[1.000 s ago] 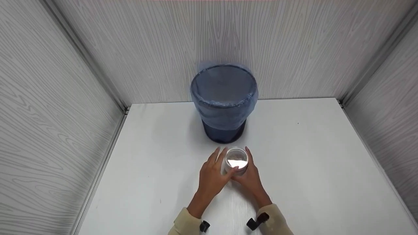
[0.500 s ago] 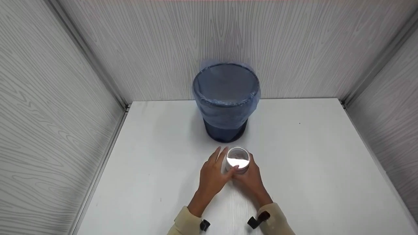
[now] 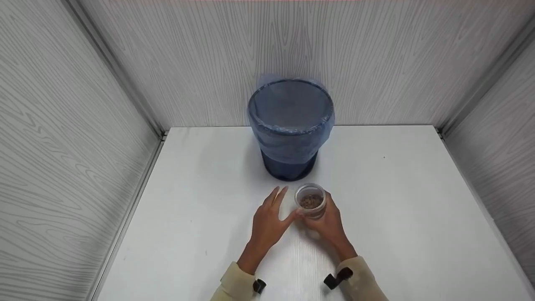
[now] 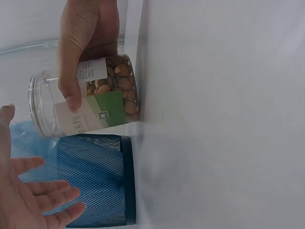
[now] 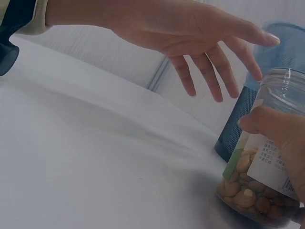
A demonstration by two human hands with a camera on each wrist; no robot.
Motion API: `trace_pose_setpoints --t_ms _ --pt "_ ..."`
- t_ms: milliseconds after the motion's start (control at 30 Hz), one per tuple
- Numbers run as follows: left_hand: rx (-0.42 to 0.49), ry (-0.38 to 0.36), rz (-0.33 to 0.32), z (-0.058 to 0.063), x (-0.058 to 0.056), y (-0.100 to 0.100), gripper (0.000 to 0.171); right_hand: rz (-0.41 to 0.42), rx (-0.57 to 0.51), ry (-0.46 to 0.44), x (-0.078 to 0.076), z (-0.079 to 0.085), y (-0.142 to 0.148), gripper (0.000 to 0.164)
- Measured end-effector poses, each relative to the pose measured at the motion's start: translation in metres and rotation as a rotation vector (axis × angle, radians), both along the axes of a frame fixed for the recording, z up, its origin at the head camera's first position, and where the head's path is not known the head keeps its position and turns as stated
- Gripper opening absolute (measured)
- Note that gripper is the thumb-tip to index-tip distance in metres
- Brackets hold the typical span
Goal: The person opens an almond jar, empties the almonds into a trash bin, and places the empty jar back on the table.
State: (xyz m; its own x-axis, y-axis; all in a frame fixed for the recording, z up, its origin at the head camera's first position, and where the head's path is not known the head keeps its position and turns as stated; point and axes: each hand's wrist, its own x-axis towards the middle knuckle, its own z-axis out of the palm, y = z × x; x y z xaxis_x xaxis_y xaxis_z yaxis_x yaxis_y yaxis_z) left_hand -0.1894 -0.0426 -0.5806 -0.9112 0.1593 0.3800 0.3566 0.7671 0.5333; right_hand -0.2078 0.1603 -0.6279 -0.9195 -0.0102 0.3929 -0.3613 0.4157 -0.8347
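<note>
Well, the clear jar (image 4: 93, 112) is in the person's right hand (image 3: 329, 219), over the white table (image 3: 397, 200), just in front of the bin (image 3: 288, 169); from where I stand I can't tell whether its base touches down. With thumb and fingers on opposite sides, the right hand grips it round the body, likely because a smooth round wall offers no handle. Brown nuts (image 4: 124, 84), almonds perhaps, are heaped in its lower part, partly behind a label (image 4: 109, 107) with a green patch; sitting that low, they should help it balance. Whether a clear lid covers the mouth I can't make out.

Beside it, the left hand (image 3: 266, 228) holds nothing: fingers spread, thumb close to the jar's rim, perhaps poised to steady it.

Farther back, the mesh bin stands upright near the wood-grained back wall (image 3: 209, 62), its blue bag (image 3: 288, 144) turned down over the edge, presumably so it won't slip inside. Each pale sleeve (image 3: 238, 278) carries a small black device (image 3: 259, 286) at the wrist, placed, I'd guess, to face that hand's work.
</note>
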Motion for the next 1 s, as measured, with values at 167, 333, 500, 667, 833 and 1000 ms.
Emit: trace_pose_setpoints --t_ms 167,333,500,667,833,1000 --pt "-0.011 -0.01 0.005 -0.002 0.0 -0.002 0.078 0.007 0.05 0.025 0.001 0.003 0.007 0.096" --pt "-0.015 -0.003 0.007 -0.004 0.0 -0.002 0.078 0.052 0.1 0.044 0.002 0.007 0.014 0.093" --pt "-0.006 0.019 0.001 -0.005 0.0 -0.003 0.074 0.069 0.14 0.064 0.004 0.013 0.018 0.094" --pt "0.059 0.059 -0.039 -0.004 0.0 -0.004 0.066 0.055 0.212 0.106 0.004 0.02 0.022 0.091" --pt "0.145 0.069 -0.078 -0.004 -0.001 -0.005 0.06 0.043 0.313 0.167 0.005 0.026 0.024 0.087" --pt "0.184 0.062 -0.095 -0.003 0.0 -0.005 0.058 0.062 0.363 0.206 0.005 0.03 0.026 0.088"
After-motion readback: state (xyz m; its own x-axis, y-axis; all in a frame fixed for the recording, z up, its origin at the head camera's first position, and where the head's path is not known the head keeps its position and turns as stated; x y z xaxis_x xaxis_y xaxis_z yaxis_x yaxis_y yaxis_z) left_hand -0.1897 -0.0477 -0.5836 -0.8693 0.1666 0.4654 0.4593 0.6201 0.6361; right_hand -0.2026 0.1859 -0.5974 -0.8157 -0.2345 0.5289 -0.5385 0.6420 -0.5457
